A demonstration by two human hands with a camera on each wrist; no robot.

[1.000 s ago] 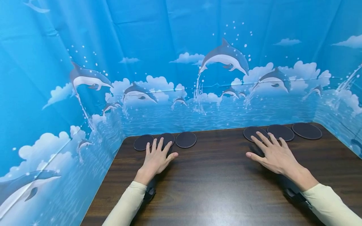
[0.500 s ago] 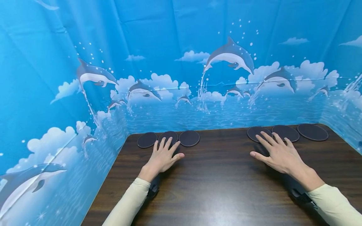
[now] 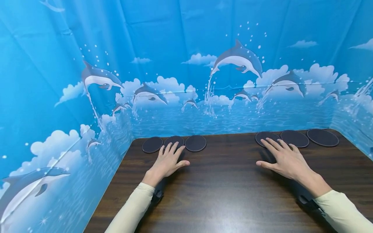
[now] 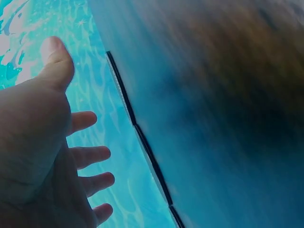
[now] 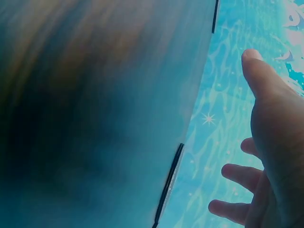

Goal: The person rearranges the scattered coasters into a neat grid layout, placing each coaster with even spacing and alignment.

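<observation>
Fingers spread, palm down, my left hand (image 3: 167, 162) hovers over the dark wooden table (image 3: 221, 187). Its fingertips overlap the middle round black coaster (image 3: 174, 140) of the left group in the head view. My right hand (image 3: 287, 161) is likewise spread, its fingertips over the lower edge of the inner black coaster (image 3: 266, 137) of the right group. Neither hand holds anything. In the left wrist view, the left hand (image 4: 38, 147) shows a gap between its fingers and the coasters' thin dark edges (image 4: 152, 161). The right wrist view shows the right hand (image 5: 280, 142) apart from a coaster edge (image 5: 169, 183) too.
The left group also has an outer coaster (image 3: 152, 144) and an inner coaster (image 3: 195, 143). Two more coasters, a middle one (image 3: 295, 138) and an outer one (image 3: 322, 137), continue the right group. A blue dolphin-print curtain (image 3: 186, 106) borders the table behind and at both sides.
The head view has shifted slightly, so the scene sits a little further right than a second ago. Both hands keep their spread pose over the same coasters.
</observation>
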